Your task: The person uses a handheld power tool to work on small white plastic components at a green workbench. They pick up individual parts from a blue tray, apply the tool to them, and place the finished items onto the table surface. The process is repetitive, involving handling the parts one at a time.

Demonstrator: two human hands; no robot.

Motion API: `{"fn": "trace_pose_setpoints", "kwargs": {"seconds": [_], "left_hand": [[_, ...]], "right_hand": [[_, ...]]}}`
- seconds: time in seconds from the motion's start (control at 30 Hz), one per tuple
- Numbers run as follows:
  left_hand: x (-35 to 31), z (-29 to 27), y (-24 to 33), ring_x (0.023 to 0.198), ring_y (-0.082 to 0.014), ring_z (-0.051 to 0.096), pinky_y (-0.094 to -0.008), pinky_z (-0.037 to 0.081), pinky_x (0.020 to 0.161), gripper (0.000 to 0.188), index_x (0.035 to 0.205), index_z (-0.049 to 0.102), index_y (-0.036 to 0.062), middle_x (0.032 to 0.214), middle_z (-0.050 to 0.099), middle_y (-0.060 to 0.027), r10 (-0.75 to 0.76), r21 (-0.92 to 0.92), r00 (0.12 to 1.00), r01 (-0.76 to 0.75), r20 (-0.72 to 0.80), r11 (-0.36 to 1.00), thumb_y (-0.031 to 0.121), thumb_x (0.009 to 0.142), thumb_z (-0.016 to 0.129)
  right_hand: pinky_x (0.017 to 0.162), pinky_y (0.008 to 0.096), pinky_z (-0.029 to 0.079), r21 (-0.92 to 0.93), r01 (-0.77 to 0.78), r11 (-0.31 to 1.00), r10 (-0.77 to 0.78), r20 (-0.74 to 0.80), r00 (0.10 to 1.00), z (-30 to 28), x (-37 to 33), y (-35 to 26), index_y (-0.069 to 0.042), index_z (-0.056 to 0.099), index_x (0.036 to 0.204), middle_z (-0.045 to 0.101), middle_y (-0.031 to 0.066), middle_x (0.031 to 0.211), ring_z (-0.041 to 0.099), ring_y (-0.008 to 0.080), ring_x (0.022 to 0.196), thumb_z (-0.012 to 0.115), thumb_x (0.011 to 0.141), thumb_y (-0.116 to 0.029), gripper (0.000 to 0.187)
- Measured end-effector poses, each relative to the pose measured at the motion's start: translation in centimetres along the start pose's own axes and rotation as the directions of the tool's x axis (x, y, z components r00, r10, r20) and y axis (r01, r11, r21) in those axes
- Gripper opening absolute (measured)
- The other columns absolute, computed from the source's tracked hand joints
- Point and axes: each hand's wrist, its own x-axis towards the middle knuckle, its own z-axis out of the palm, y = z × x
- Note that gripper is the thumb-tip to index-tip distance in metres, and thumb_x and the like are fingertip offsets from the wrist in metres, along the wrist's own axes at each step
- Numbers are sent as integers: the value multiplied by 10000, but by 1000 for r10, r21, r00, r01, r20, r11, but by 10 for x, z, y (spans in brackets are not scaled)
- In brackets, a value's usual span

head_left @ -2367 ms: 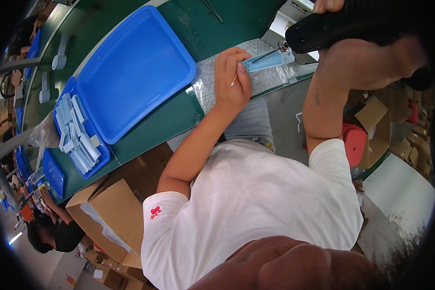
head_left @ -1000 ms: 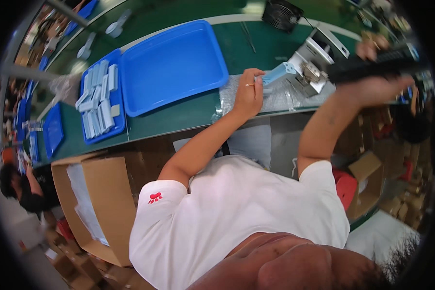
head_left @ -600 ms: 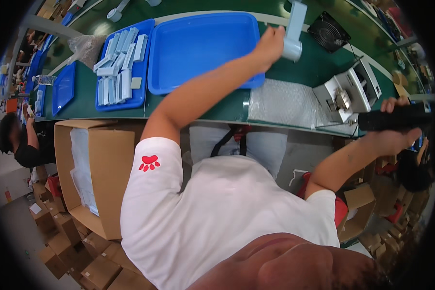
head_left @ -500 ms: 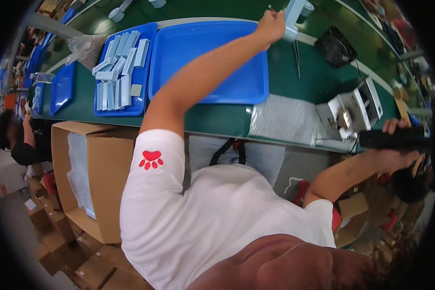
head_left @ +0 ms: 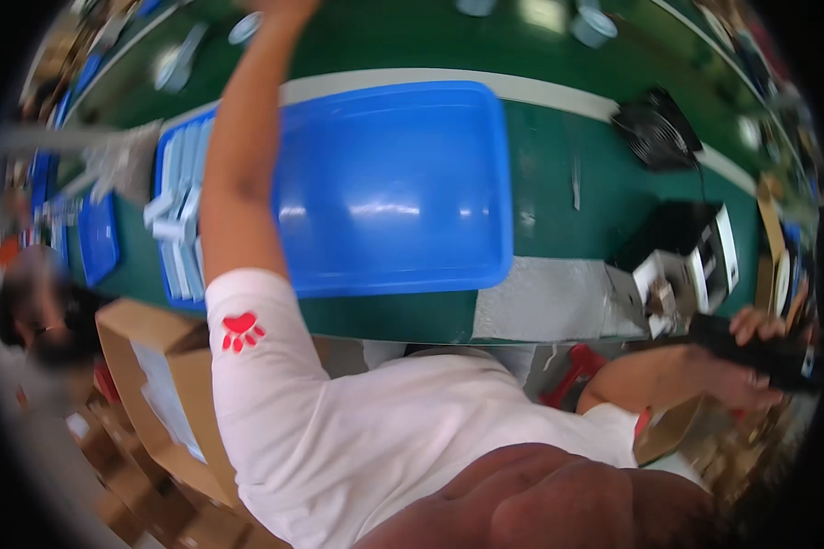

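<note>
My left hand [head_left: 287, 7] reaches over the far green surface at the top edge of the head view, partly cut off. Motion smears its fingers, so their hold cannot be made out. Close beside it is a light-blue round cup-shaped part [head_left: 244, 28]. Left of that lies a light-blue part with a long handle [head_left: 183, 59]. At the far right, the fingers of my right hand [head_left: 737, 380] wrap around a black elongated device [head_left: 737, 350]. Below my left forearm sits a large blue tray [head_left: 384, 242] with nothing in it.
Light-blue narrow boxes [head_left: 185, 265] fill another blue tray, partly behind my left arm. A black fan [head_left: 657, 130], tweezers [head_left: 576, 183], bubble wrap [head_left: 558, 297] and a white-and-black machine [head_left: 714, 256] occupy the right side. An open carton [head_left: 146, 334] and another person [head_left: 41, 306] are at left.
My left hand has swung from the upper right, where it was closed beside a light-blue handled part, to the upper left. The view has shifted; my right hand stays around the black device.
</note>
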Motion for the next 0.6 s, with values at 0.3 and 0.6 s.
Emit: {"fn": "trace_pose_setpoints", "kwargs": {"seconds": [0.3, 0.6], "left_hand": [[-34, 29, -72, 993, -414, 665, -540, 500, 871, 353, 1097, 673, 46, 1037, 693, -185, 334, -431, 938, -341, -94, 835, 306, 873, 758], [-48, -15, -83, 1083, -394, 653, -460, 501, 960, 476, 1241, 641, 42, 1148, 686, -239, -60, -759, 998, 50, 15, 650, 355, 903, 756]], "right_hand": [[567, 325, 490, -109, -30, 994, 5, -221, 975, 56, -3, 3, -22, 248, 1588, 571, 158, 953, 567, 197, 624, 473, 1023, -615, 850], [600, 303, 463, -50, -81, 995, 68, -223, 973, 58, -18, -4, -71, 305, 1595, 534, 108, 950, 521, 165, 649, 423, 1071, -514, 696]]}}
